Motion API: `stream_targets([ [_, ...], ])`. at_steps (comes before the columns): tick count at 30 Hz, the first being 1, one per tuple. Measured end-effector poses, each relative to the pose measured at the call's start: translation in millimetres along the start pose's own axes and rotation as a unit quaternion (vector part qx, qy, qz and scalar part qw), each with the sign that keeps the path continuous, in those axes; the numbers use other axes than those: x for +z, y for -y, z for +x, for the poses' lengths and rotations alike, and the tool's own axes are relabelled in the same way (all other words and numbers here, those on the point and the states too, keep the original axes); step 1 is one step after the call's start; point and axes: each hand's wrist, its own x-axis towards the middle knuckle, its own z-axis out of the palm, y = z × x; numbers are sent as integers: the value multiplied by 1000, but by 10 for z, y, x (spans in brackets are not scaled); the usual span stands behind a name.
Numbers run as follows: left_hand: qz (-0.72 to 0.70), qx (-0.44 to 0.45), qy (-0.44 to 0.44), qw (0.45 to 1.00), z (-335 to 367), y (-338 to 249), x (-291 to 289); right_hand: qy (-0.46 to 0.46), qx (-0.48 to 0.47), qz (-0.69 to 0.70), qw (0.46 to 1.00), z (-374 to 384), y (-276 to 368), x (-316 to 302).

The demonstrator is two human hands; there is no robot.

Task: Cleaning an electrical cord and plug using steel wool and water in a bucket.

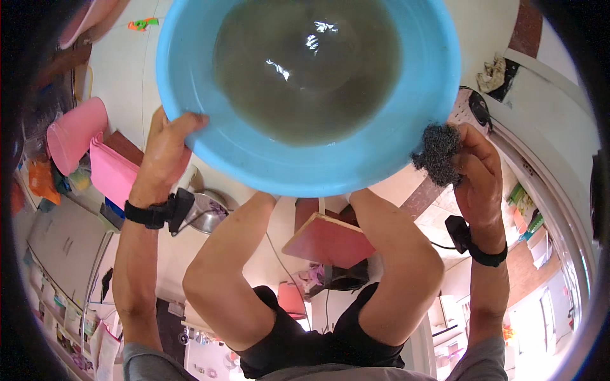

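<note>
A big round light-blue basin (305, 174) is held up in front of my knees, with murky grey-brown water (305, 82) in its bottom. My left hand (168, 143) grips the basin's left rim, thumb over the inside edge and the other fingers hidden beneath. At the right rim, my right hand (478, 174) pinches a dark steel wool scrubber (438, 154) between thumb and fingers. The scrubber lies against the basin's outer edge; whether this hand also supports the rim cannot be made out. Black straps with small devices sit on both wrists.
Between my legs stands a reddish board (330, 240). Pink tubs (76, 134) and a metal bowl (208, 213) are at the left. A crumpled cloth (491, 75) lies at the upper right, near a pale ledge. A small orange-and-green object (143, 24) rests on the floor at the upper left.
</note>
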Motion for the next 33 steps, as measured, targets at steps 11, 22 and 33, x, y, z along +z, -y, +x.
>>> stream_targets([
  [11,-26,-12,-24,999,-721,-501,175,-140,88,-249,954,-2212,-1615,-1272],
  [22,-29,40,-55,997,-1214,-1168,-18,-106,326,-60,938,-4101,-3515,-791],
  [33,-1,-10,-38,999,-832,-1147,111,15,174,-29,984,-2786,-3575,-724],
])
